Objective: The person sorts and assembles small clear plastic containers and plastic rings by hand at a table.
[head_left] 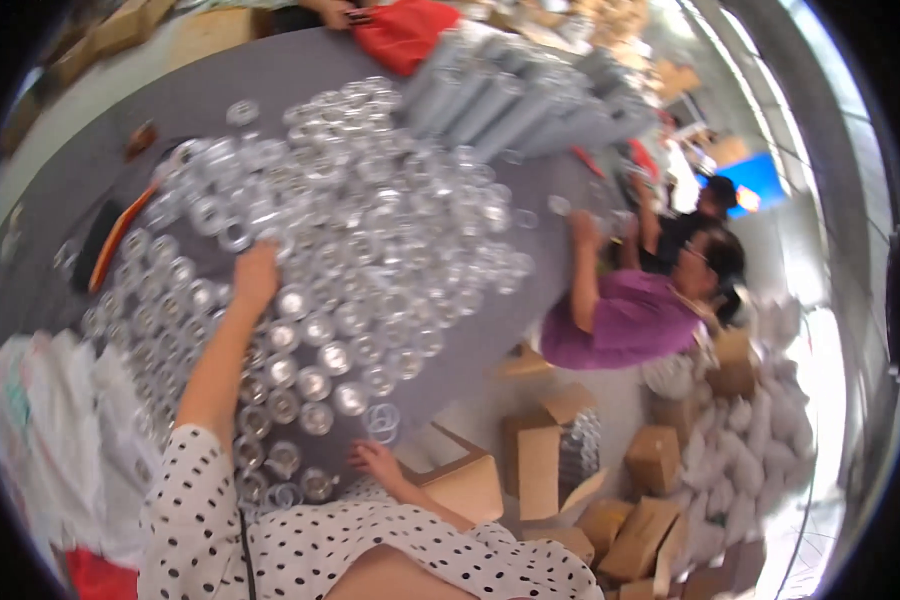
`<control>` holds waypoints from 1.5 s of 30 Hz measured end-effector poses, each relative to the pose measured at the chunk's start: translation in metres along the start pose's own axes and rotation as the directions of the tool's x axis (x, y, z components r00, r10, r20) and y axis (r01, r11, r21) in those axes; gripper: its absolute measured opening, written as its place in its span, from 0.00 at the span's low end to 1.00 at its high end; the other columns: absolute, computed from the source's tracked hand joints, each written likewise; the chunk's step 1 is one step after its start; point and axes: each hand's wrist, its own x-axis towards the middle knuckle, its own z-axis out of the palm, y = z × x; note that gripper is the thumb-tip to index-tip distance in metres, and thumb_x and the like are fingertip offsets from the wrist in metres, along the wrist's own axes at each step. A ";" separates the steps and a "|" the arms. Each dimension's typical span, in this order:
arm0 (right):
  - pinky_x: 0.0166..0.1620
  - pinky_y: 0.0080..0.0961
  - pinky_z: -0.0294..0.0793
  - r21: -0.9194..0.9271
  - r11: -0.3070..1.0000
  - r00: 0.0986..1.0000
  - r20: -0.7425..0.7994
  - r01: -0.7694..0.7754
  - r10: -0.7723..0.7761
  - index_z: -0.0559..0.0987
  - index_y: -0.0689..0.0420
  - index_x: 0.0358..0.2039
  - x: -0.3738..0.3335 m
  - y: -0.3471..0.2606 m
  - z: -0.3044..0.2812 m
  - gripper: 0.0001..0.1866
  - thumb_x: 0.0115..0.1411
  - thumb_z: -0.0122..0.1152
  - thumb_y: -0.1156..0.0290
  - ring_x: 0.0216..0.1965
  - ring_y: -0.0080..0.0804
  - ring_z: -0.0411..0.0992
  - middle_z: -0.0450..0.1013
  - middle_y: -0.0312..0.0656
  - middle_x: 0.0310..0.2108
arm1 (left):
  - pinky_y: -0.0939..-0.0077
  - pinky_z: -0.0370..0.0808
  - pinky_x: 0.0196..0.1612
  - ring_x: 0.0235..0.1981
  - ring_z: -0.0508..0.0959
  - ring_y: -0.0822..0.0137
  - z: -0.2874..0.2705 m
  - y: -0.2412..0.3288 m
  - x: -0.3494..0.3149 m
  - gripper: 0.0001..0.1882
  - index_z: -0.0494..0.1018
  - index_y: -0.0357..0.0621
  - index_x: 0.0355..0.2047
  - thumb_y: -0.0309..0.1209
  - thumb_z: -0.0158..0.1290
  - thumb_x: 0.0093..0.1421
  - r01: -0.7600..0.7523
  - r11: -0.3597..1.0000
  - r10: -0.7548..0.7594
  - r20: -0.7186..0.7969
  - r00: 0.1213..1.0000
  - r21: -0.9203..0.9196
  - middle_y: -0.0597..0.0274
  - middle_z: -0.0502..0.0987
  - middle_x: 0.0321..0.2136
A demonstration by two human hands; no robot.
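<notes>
On the grey tabletop [90, 180], a dense field of small clear glass jars [370, 230] glints, round rims up. The left hand [255, 275] reaches far into them, fingers curled down onto the jars; whether it grips one cannot be told. The right hand [375, 460] rests loosely spread at the near edge beside a clear ring-shaped lid [381, 420]. Brown cardboard boxes [550, 450] crowd the floor.
</notes>
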 end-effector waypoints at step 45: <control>0.46 0.36 0.66 -0.841 0.082 0.763 0.438 0.534 -0.476 0.56 0.53 0.56 -0.010 -0.022 0.035 0.38 0.46 0.62 0.63 0.48 0.45 0.62 0.59 0.48 0.48 | 0.58 0.65 0.45 0.42 0.68 0.46 -0.060 -0.178 -0.419 0.21 0.63 0.36 0.45 0.29 0.50 0.51 0.740 0.648 -0.581 -0.511 0.633 0.180 0.44 0.68 0.40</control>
